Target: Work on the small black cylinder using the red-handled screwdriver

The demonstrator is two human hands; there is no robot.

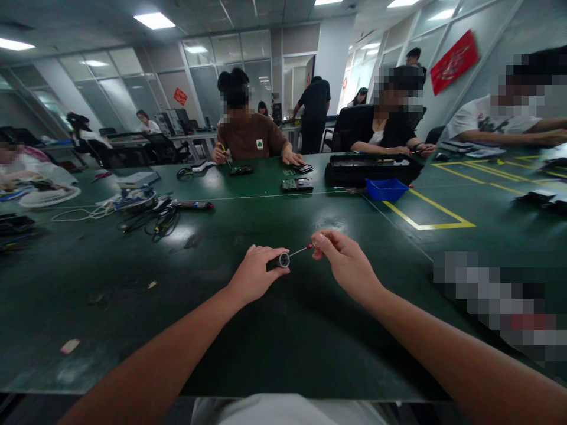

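My left hand (258, 273) is closed around a short black cylinder (279, 261) with a silvery ring at its open end, which faces me and to the right. Between the thumb and fingers of my right hand (341, 257) is a small screwdriver (305, 247) with a red handle and a thin metal shaft. The shaft points left, and its tip meets or nearly meets the cylinder's ringed end; whether they touch is too small to tell. Both hands are just above the green table (248, 360).
Cables (155, 215) and a dark rod-shaped tool (192, 205) lie at left. Circuit boards (296, 185), a blue tray (386, 189) and a long black housing (374, 170) stand farther back. Across the table a person (252, 136) holds a screwdriver. Paper scraps (69, 346) lie at front left.
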